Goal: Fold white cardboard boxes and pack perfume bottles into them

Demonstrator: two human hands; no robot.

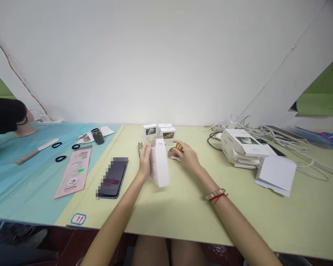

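A pale yellow tabletop stands against a white wall, with a light blue cover spread over its left part and a small numbered sticker near the front edge. Green cloth hangs at the right side of the room. On the tabletop, a dark phone lies left of the person's arms, and a stack of white cartons sits to the right near tangled white cables. The left hand grips a white box at the middle of the work area, in front of the standing boxes. The white box has a narrow side turned toward the person; its long axis runs nearly up and down in the view, the lower end nearest the person. Blur hides whether it touches the tabletop. The right hand has its fingers at the gold cap of a rounded bottle, just beside the white box; whether they are pinched tight cannot be told.
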